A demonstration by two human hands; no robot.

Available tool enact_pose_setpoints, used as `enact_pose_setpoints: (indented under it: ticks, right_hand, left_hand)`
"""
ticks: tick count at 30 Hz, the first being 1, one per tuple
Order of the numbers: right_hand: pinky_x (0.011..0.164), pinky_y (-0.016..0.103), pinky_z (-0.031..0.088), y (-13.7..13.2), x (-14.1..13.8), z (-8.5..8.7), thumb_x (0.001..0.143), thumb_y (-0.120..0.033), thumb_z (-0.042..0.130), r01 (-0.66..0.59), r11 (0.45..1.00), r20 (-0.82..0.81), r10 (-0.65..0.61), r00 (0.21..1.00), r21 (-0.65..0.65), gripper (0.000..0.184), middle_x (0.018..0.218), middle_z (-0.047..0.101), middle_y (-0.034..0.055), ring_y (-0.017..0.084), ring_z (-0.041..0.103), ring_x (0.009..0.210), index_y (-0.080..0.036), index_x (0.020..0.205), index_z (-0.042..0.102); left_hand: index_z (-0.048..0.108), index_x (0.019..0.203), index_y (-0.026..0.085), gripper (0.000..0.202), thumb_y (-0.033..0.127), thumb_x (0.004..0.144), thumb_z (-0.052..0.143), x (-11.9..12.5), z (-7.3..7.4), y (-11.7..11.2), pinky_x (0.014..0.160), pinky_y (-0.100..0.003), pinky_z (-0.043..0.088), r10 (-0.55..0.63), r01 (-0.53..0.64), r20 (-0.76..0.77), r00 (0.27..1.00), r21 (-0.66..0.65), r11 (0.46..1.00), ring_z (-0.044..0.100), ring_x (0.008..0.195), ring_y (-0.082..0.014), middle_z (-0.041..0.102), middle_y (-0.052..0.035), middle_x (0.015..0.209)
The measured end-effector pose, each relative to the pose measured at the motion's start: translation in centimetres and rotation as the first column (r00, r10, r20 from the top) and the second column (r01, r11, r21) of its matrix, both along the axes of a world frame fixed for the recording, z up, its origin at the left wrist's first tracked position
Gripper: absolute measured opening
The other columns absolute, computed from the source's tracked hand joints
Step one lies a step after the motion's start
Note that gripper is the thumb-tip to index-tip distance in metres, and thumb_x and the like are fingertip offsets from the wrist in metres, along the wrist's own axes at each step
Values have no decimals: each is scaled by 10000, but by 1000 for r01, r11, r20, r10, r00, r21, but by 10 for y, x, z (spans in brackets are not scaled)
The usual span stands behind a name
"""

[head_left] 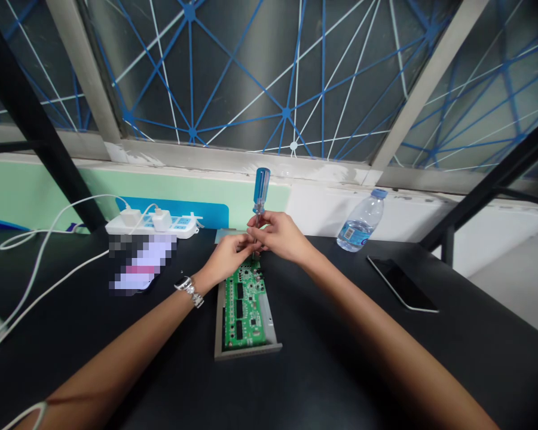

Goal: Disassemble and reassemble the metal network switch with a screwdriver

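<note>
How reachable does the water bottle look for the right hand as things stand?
Probably yes: nothing visible blocks the way from the right hand to the water bottle, farther right on the black table. That hand's fingers are on the screwdriver, though, so it would likely need to let go first.

Grips screwdriver (261, 188) upright with right hand (283, 236), beside left hand (226, 257), at twelve o'clock on board (253, 310); has bottle (361, 224) at two.

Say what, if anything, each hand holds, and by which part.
The right hand holds the screwdriver by its shaft, just below the handle. The left hand is close by; whether it grips anything cannot be told.
</note>
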State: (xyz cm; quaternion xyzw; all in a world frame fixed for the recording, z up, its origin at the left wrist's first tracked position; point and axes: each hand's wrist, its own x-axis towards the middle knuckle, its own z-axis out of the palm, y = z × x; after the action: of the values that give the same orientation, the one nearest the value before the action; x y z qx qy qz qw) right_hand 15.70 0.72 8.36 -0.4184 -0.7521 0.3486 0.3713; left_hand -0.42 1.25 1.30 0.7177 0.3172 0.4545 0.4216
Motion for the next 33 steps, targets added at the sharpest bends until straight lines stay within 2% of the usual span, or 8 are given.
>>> enact_pose_setpoints:
  ticks: [3,6,11,15,18,23,29,33]
  right_hand:
    - [508,236,476,2,5,1,807,-279,648,58,989,113,-74,991,140,122,762,672,43,148,647,602,-166,787,608]
    - [554,246,498,3,8,3,833,-256,617,6,991,168,-29,985,135,117,693,667,39,170,671,649,-167,757,614]
    - [579,253,526,2,9,6,875,-210,550,-59,987,132,39,991,147,57,789,697,46,162,689,649,-179,854,594]
    - [538,255,543,-6,12,8,922,-270,506,-19,996,-23,21,1000,86,75,843,713,58,148,684,593,-196,911,517]
    - [505,270,549,-20,16,1,955,-373,466,16,1000,-190,-15,982,3,145,792,703,11,149,676,538,-234,967,426]
    - [534,289,549,-50,22,-27,869,-366,625,26,992,-467,-83,881,-127,316,722,681,-48,162,683,548,-259,918,332]
    - [609,329,553,-70,19,-55,828,-278,691,48,983,-657,-156,738,-179,362,772,711,-27,171,689,607,-261,906,338]
    - [632,344,547,-70,17,-61,825,-238,683,66,971,-735,-218,642,-231,344,778,723,-19,180,691,622,-263,914,351]
  left_hand:
    - [691,855,113,248,357,812,704,0,0,-1,807,-342,557,68,-68,20,997,-33,997,716,869,-244,760,-104,905]
    - [700,884,124,221,335,817,693,-3,2,-3,813,-333,564,84,-83,8,996,-10,996,718,884,-235,761,-94,919]
    - [686,942,138,204,318,870,620,-9,10,-8,825,-319,565,139,-134,-58,989,72,988,718,862,-207,750,-79,933]
    - [671,1005,169,214,323,915,553,-20,7,-16,875,-354,541,232,-191,-214,949,198,961,697,933,-217,734,-70,994]
    - [629,1148,193,284,340,923,539,-34,-4,-24,961,-434,486,316,-192,-399,861,320,928,633,1085,-259,677,-91,1166]
    - [607,1175,202,285,319,968,449,-46,-15,-40,891,-412,501,239,-96,-529,814,284,954,637,1020,-237,656,-92,1171]
    - [588,1185,242,261,285,952,480,-44,3,-57,950,-438,450,239,-66,-502,831,338,939,577,1111,-236,629,-64,1188]
    - [616,993,221,128,213,880,557,-47,18,-62,821,-366,472,197,-18,-472,859,357,934,594,915,-192,650,-28,983]
